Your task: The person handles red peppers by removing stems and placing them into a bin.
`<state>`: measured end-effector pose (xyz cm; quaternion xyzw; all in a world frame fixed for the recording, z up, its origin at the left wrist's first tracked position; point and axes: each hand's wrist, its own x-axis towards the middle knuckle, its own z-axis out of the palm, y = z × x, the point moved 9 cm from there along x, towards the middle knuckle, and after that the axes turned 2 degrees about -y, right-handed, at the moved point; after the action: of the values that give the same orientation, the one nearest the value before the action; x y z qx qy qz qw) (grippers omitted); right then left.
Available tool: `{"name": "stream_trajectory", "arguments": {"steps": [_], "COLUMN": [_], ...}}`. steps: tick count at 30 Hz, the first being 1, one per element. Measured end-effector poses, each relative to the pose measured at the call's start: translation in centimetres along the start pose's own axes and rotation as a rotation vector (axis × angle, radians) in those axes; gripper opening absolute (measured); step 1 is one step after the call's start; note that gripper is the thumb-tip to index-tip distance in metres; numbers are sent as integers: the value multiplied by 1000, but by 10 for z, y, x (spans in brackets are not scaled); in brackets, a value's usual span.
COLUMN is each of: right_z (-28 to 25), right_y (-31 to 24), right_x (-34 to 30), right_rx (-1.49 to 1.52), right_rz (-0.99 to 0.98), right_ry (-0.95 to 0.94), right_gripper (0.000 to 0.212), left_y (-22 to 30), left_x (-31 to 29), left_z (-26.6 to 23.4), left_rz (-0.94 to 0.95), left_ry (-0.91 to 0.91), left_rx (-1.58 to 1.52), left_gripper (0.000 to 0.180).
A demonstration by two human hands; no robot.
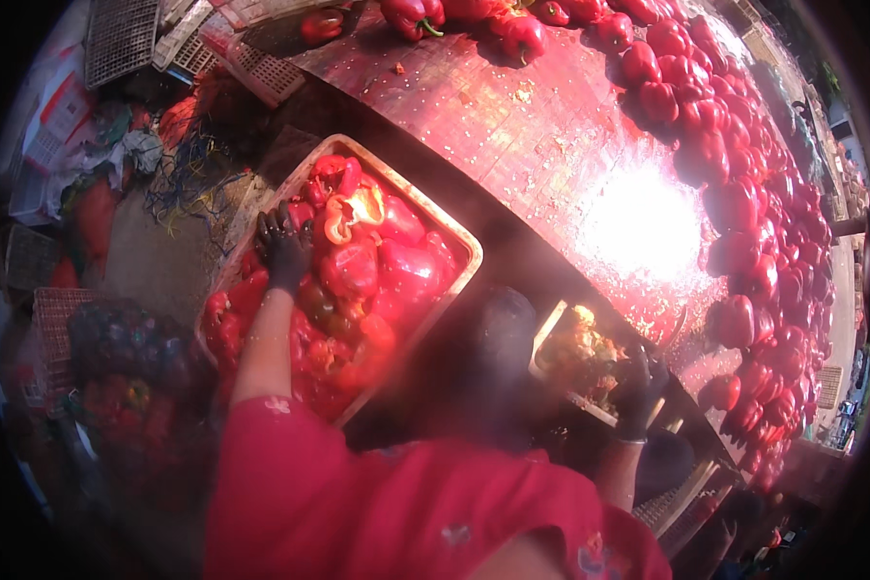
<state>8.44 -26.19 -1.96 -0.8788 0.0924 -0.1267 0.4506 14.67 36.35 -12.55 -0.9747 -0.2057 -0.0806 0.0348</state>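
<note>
My left hand, in a dark glove, lies over the left side of a pale-rimmed crate heaped with red bell peppers. Its fingers are spread and rest against the peppers, apparently gripping none. Some of these peppers are cut open, and one cut pepper shows its pale inside. On the right, my gloved right hand is beside a smaller crate of yellowish-green pepper cores and scraps. Shadow blurs its fingers, so whether it holds anything cannot be made out.
A wide reddish work surface, strewn with seeds, slopes across the upper right under strong glare. Whole red peppers pile along its far edge. Empty plastic crates stand at upper left; a dark mesh-like heap lies at left.
</note>
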Motion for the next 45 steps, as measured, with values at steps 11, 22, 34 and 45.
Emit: {"name": "stream_trajectory", "arguments": {"steps": [11, 22, 34, 45], "right_z": [-2, -38, -104, -102], "right_y": [17, -6, 56, 75], "right_x": [-31, -5, 65, 63], "right_rx": [351, -50, -161, 319], "right_rz": [289, -10, -186, 201], "right_ry": [8, 34, 458, 302], "right_gripper": [26, 14, 15, 17], "left_y": [104, 110, 458, 788], "left_x": [-183, -147, 15, 50], "left_z": [-104, -90, -191, -165], "left_rz": [469, 296, 781, 656], "left_ry": [-63, 30, 220, -295], "left_rx": [-253, -116, -624, -409], "left_gripper": [51, 64, 54, 74]}}
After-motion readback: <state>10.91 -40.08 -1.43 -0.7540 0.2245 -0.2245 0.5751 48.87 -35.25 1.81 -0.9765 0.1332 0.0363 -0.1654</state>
